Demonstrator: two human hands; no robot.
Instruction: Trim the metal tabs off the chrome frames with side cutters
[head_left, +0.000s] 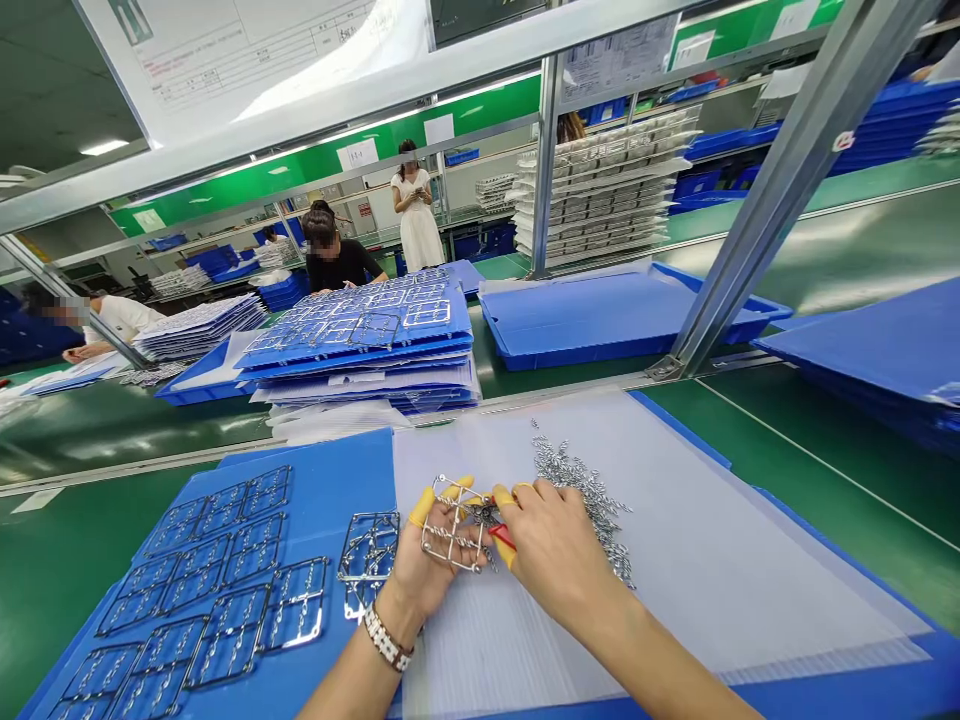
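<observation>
My left hand, with yellow finger covers and a bracelet at the wrist, holds up a shiny square sprue frame with small chrome parts across its middle. My right hand, also wearing yellow finger covers, is closed around red-handled nippers at the frame's right side. Most of the tool is hidden by the fingers. Behind and beyond my right hand spreads a pile of small chrome pieces on a translucent sheet. Just left of my left hand, several similar frames lie stacked.
Rows of chrome frames lie on a blue board at the left. A tall stack of loaded blue sheets stands ahead, beside a blue tray. A metal post rises at the right. Other people are across the bench.
</observation>
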